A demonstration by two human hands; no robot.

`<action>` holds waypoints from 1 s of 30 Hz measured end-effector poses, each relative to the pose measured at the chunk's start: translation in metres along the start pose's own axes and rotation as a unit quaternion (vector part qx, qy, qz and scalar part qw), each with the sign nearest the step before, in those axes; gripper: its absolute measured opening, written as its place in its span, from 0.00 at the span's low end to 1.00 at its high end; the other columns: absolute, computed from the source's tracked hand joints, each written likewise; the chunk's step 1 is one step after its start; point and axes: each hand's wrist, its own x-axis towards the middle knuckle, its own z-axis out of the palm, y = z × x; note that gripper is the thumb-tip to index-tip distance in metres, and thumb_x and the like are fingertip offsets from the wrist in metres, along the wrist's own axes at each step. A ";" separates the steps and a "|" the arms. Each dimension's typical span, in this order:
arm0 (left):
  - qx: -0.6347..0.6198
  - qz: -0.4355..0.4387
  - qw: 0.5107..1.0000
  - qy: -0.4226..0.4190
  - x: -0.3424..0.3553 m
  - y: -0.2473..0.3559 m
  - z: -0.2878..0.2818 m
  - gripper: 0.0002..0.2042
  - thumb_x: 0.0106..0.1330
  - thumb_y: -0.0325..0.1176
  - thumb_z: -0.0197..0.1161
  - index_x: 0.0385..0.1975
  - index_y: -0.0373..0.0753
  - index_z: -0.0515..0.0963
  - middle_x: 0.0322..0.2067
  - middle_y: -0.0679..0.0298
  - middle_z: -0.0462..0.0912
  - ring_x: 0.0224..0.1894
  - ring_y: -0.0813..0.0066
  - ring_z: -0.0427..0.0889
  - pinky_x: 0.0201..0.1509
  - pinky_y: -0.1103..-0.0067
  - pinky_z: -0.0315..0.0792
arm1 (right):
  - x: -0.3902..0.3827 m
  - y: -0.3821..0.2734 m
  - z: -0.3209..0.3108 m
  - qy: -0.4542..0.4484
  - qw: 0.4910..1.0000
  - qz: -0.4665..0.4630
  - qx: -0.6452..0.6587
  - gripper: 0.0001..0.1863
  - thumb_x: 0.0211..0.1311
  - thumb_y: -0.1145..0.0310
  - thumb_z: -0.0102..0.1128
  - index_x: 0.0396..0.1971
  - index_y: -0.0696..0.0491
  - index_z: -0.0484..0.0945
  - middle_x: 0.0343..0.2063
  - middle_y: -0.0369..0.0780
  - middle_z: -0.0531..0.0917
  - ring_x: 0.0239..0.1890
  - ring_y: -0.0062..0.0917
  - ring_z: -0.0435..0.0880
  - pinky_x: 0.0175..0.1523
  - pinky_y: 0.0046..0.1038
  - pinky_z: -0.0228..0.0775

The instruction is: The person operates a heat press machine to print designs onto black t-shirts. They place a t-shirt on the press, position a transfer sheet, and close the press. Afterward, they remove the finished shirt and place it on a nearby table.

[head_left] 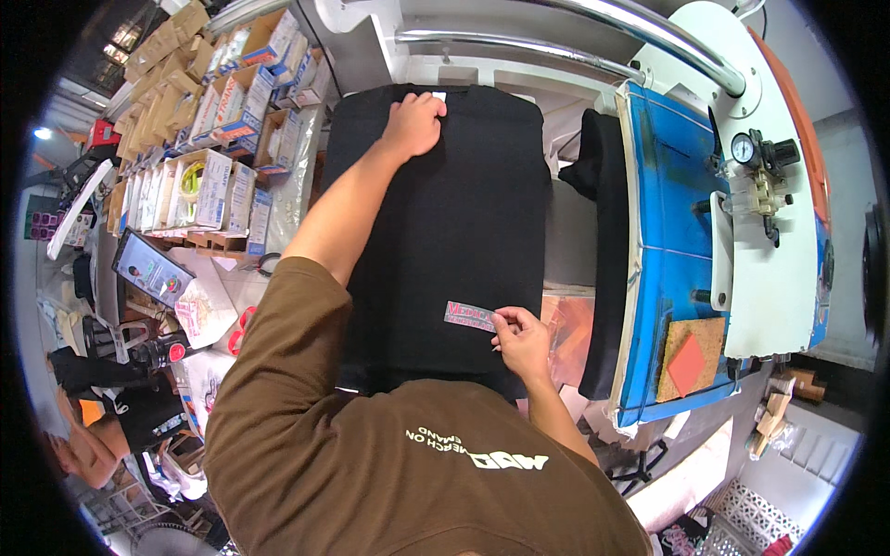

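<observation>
A black T-shirt [440, 213] lies spread over the flat bed of a press in front of me, its neck at the far end. My left hand [415, 124] is at the neck, fingers curled on the fabric beside a small white label [439, 96]. Near the shirt's close end, my right hand [523, 342] pinches one end of a small clear transfer strip [467, 316] with red lettering. The strip is over the black cloth; whether it touches the cloth I cannot tell.
To the right is a blue-covered press bed [677, 250] with a pressure gauge [743, 147] beside it. Chrome bars [519, 46] cross the far side. At left stand boxes [204, 190] and a tablet [153, 267]. Another person [97, 445] is at lower left.
</observation>
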 end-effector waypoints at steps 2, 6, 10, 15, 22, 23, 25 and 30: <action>-0.007 -0.013 0.998 -0.054 0.012 -0.003 0.002 0.08 0.61 0.30 0.55 0.38 0.46 0.78 0.43 0.65 0.79 0.50 0.58 0.75 0.52 0.58 0.68 | 0.002 -0.002 0.001 0.001 1.000 0.008 0.014 0.09 0.64 0.71 0.65 0.37 0.61 0.81 0.24 0.36 0.83 0.21 0.14 0.81 0.25 0.17 0.73; -0.039 0.006 0.994 -0.102 0.024 -0.012 0.000 0.09 0.61 0.28 0.52 0.39 0.44 0.77 0.41 0.63 0.82 0.49 0.59 0.79 0.52 0.57 0.69 | 0.003 0.004 -0.001 -0.001 1.000 0.004 -0.003 0.09 0.63 0.71 0.65 0.37 0.62 0.81 0.26 0.38 0.83 0.21 0.14 0.81 0.25 0.17 0.73; 0.138 0.037 0.959 -0.244 0.059 0.027 -0.024 0.14 0.59 0.25 0.51 0.43 0.43 0.80 0.46 0.57 0.83 0.53 0.55 0.79 0.52 0.64 0.73 | 0.003 0.010 0.001 0.014 1.000 -0.002 0.012 0.10 0.65 0.69 0.64 0.39 0.61 0.81 0.25 0.37 0.82 0.21 0.14 0.81 0.25 0.17 0.73; -0.137 0.104 0.978 -0.122 0.068 0.055 0.043 0.22 0.55 0.17 0.51 0.47 0.42 0.81 0.51 0.57 0.80 0.55 0.55 0.78 0.59 0.67 0.72 | 0.005 -0.001 -0.001 -0.010 1.000 0.021 0.008 0.08 0.64 0.71 0.64 0.37 0.61 0.81 0.27 0.38 0.83 0.22 0.14 0.81 0.26 0.18 0.73; -0.069 0.067 0.991 -0.098 0.060 0.074 0.032 0.19 0.60 0.22 0.53 0.50 0.44 0.79 0.50 0.60 0.81 0.54 0.59 0.79 0.56 0.64 0.74 | 0.067 -0.072 -0.008 0.034 0.982 -0.108 -0.150 0.10 0.61 0.67 0.64 0.34 0.58 0.83 0.27 0.43 0.85 0.29 0.24 0.85 0.37 0.28 0.75; -0.069 0.072 0.994 -0.036 0.049 0.075 0.026 0.17 0.60 0.23 0.53 0.49 0.43 0.79 0.50 0.60 0.81 0.54 0.58 0.79 0.55 0.64 0.74 | 0.090 -0.086 -0.008 0.034 0.983 -0.102 -0.152 0.10 0.60 0.65 0.64 0.34 0.57 0.84 0.28 0.45 0.85 0.31 0.29 0.86 0.40 0.31 0.76; -0.104 0.050 0.991 0.066 0.021 0.073 0.008 0.15 0.60 0.23 0.54 0.46 0.42 0.80 0.49 0.58 0.81 0.52 0.57 0.79 0.55 0.64 0.73 | 0.146 -0.094 -0.009 0.070 0.959 -0.153 -0.226 0.10 0.59 0.65 0.63 0.35 0.55 0.85 0.31 0.46 0.87 0.37 0.37 0.87 0.44 0.34 0.77; -0.089 0.082 0.989 0.090 -0.089 0.077 -0.015 0.10 0.60 0.25 0.59 0.41 0.38 0.79 0.44 0.57 0.78 0.50 0.55 0.77 0.58 0.61 0.67 | 0.207 -0.127 -0.003 0.079 0.932 -0.149 -0.322 0.11 0.58 0.63 0.64 0.36 0.52 0.86 0.35 0.45 0.87 0.41 0.39 0.86 0.49 0.37 0.76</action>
